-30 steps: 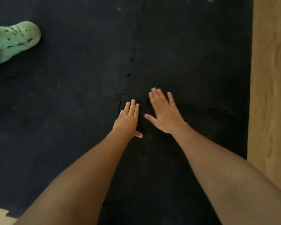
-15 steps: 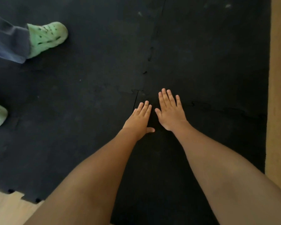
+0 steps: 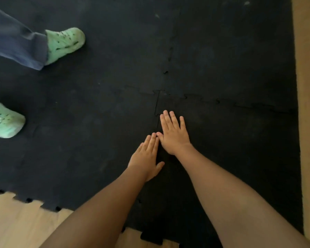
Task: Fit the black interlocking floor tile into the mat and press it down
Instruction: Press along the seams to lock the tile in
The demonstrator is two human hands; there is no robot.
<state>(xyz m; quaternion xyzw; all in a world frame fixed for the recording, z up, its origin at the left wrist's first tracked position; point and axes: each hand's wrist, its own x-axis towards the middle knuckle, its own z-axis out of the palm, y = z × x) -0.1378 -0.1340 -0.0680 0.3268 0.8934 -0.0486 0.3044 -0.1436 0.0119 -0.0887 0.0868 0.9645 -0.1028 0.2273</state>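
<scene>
— Hands first: where are they?

— Both lie palm-down on the black mat [image 3: 97,104]. The right hand [image 3: 174,135] rests just past centre, on the tile [image 3: 231,149] that fills the 4 o'clock quarter of the mat. The left hand [image 3: 147,158] is flat beside it toward 7 o'clock, its fingertips touching the right hand's thumb side.

— Fingers?

— Released on both, stretched out and close together, grasping nothing. The left thumb sticks out toward 3 o'clock.

— And the tile itself?

— It lies in the mat. Its toothed seam runs from centre toward 3 o'clock, and another runs from centre down toward 6 o'clock, passing under the hands. A thin dark gap shows along that seam just beyond the right hand's fingers, at 12 o'clock from them. Whether the teeth are fully seated, I cannot tell.

— Anything else around?

— Two green shoes at 9 and 10 o'clock, one [image 3: 64,44] below a blue trouser leg [image 3: 16,45], the other [image 3: 4,119] at the frame's edge. Wood floor [image 3: 16,221] shows at 7 o'clock and along 3 o'clock.
</scene>
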